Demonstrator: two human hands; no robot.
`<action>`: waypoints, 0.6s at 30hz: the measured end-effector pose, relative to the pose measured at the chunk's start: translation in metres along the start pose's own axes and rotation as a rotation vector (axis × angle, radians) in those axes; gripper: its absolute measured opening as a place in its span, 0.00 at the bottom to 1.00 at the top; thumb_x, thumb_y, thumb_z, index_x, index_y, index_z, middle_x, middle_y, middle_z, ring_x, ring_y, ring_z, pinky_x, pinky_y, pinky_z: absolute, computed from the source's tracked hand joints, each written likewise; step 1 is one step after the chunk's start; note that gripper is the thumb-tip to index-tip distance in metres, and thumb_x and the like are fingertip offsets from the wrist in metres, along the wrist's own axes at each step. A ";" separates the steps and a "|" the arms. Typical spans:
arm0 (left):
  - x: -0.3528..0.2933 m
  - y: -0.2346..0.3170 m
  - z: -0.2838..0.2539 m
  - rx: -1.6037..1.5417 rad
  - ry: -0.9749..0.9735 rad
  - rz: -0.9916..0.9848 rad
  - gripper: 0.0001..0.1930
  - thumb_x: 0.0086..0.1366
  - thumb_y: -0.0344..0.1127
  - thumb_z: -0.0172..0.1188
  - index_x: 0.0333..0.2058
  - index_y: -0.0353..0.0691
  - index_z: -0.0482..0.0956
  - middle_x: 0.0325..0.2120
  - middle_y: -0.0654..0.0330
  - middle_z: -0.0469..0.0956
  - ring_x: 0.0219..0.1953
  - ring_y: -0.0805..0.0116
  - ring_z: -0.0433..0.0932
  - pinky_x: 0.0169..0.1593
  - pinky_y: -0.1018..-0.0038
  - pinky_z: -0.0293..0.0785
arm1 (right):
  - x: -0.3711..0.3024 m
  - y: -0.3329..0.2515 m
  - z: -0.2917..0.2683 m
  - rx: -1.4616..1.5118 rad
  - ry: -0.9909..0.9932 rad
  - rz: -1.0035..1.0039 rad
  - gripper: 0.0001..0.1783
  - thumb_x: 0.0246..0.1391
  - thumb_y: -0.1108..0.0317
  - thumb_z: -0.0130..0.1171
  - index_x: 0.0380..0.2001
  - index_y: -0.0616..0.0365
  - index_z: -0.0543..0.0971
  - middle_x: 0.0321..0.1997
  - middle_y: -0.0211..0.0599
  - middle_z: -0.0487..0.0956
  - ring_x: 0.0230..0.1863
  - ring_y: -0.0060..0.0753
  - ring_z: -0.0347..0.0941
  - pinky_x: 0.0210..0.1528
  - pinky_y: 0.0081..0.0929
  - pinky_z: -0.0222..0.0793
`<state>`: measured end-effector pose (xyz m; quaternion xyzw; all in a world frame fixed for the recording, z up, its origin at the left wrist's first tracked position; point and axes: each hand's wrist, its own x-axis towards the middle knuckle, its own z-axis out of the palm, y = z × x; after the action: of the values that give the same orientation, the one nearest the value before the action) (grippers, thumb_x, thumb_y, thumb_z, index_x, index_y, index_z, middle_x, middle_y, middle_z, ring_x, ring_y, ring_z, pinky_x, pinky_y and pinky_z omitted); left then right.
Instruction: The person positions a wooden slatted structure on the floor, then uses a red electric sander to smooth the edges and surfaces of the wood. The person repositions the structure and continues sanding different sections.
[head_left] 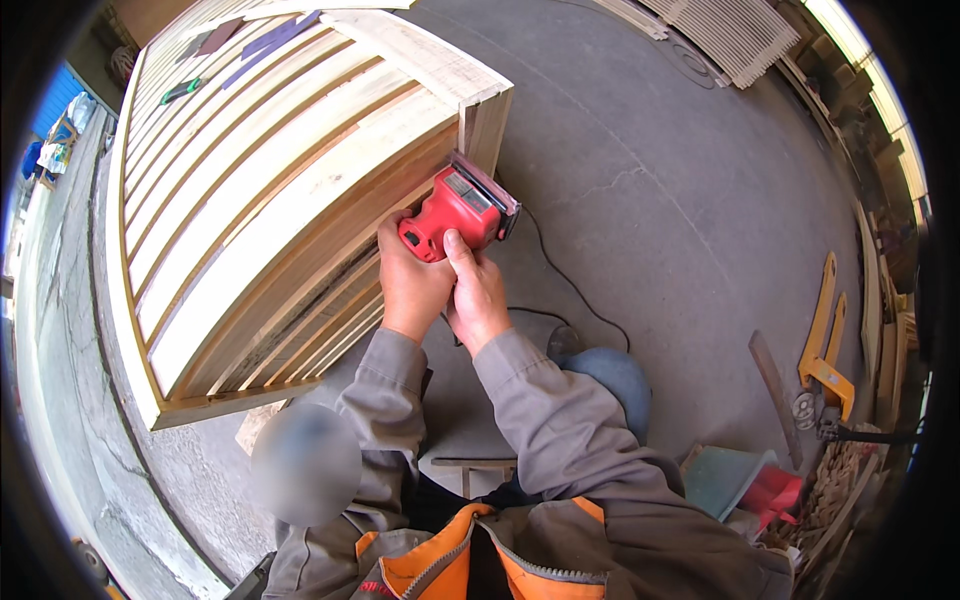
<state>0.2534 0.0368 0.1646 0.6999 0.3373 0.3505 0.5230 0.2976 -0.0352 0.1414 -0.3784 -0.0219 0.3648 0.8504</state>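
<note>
Both of my hands are wrapped round a red electric sander [462,208]. My left hand [408,288] closes on its left side and rear, while my right hand [480,295] grips it from below with the thumb up. The dark sanding pad sits against or very near the end post [487,128] of a large slatted wooden frame [300,222]; exact contact is hidden. A black power cord [572,275] trails across the floor from behind the tool. On the slats farther off lie purple abrasive strips [262,52], a brown sheet [219,37] and a green-and-black knife-like tool [181,91].
The frame fills the left side, its curved slatted end facing me. To the right are a yellow pallet jack [826,345], a teal bin [722,478] and a red bag [775,492]. Wooden slats [715,32] are stacked at the far right.
</note>
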 end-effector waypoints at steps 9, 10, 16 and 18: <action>0.003 -0.035 0.001 0.051 0.005 0.068 0.39 0.53 0.32 0.79 0.58 0.29 0.65 0.48 0.45 0.78 0.49 0.60 0.81 0.52 0.67 0.79 | 0.003 0.014 -0.009 -0.023 0.020 0.006 0.33 0.65 0.53 0.68 0.60 0.71 0.73 0.60 0.42 0.78 0.60 0.29 0.74 0.64 0.30 0.69; 0.005 -0.038 0.000 0.040 0.003 0.087 0.38 0.53 0.32 0.79 0.58 0.30 0.65 0.48 0.45 0.78 0.49 0.61 0.81 0.52 0.67 0.79 | 0.003 0.015 -0.008 -0.021 0.020 0.006 0.34 0.65 0.53 0.69 0.61 0.71 0.73 0.61 0.42 0.78 0.60 0.29 0.73 0.64 0.30 0.68; 0.001 -0.024 0.000 0.008 -0.018 -0.010 0.38 0.52 0.30 0.76 0.58 0.27 0.66 0.50 0.40 0.76 0.52 0.49 0.79 0.55 0.62 0.77 | 0.002 0.015 -0.009 -0.030 0.037 -0.015 0.33 0.65 0.54 0.69 0.61 0.70 0.73 0.61 0.42 0.78 0.60 0.29 0.73 0.64 0.31 0.68; 0.002 -0.029 0.001 0.011 -0.010 0.004 0.38 0.52 0.29 0.76 0.59 0.27 0.66 0.51 0.40 0.75 0.52 0.49 0.79 0.56 0.62 0.77 | 0.003 0.016 -0.009 -0.028 0.036 -0.004 0.33 0.65 0.54 0.69 0.61 0.70 0.73 0.61 0.42 0.78 0.60 0.29 0.73 0.64 0.31 0.69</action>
<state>0.2519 0.0445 0.1370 0.7050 0.3352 0.3462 0.5203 0.2930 -0.0317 0.1236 -0.3967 -0.0126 0.3558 0.8461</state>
